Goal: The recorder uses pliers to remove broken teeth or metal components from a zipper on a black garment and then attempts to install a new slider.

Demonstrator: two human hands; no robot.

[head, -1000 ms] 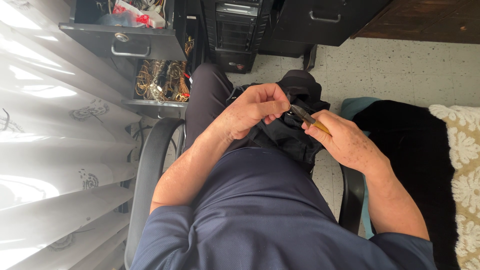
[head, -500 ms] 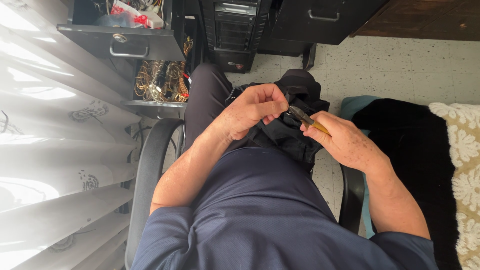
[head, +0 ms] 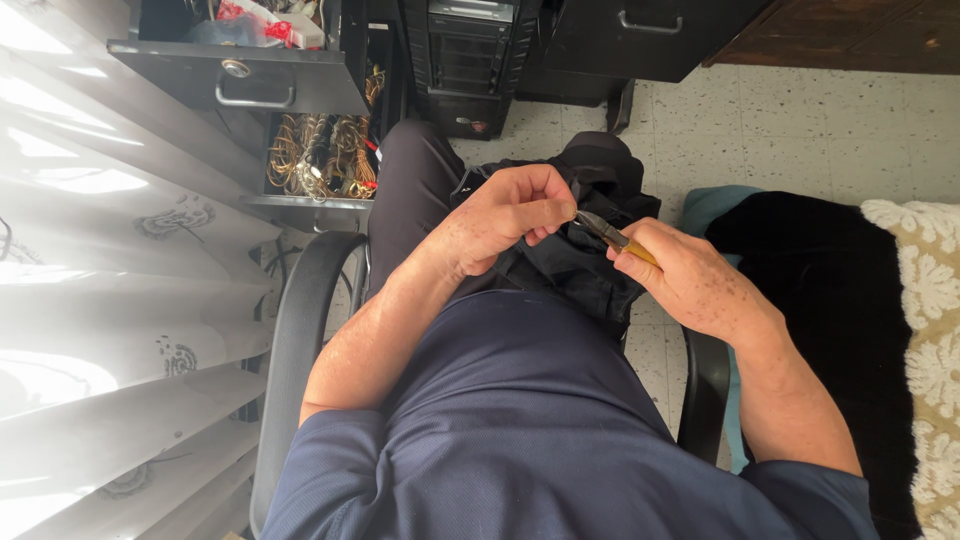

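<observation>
I sit in a chair and both hands meet over my lap. My right hand point(head: 690, 285) grips small pliers with yellow handles point(head: 618, 238), jaws pointing left toward my other hand. My left hand point(head: 505, 215) is curled shut, its fingertips pinched at the plier jaws; whatever it holds there is too small to make out. A black bag or garment point(head: 585, 260) lies on my thighs under the hands.
An open grey metal drawer point(head: 235, 70) and a lower drawer full of coiled wires point(head: 325, 155) stand at upper left. Dark cabinets point(head: 640, 35) line the back. Black chair armrests point(head: 300, 340) flank me. A black fur and a cream blanket point(head: 925, 320) lie at right. Pale curtain at left.
Hands and pliers stay in almost the same place; only slight finger movement at the plier jaws.
</observation>
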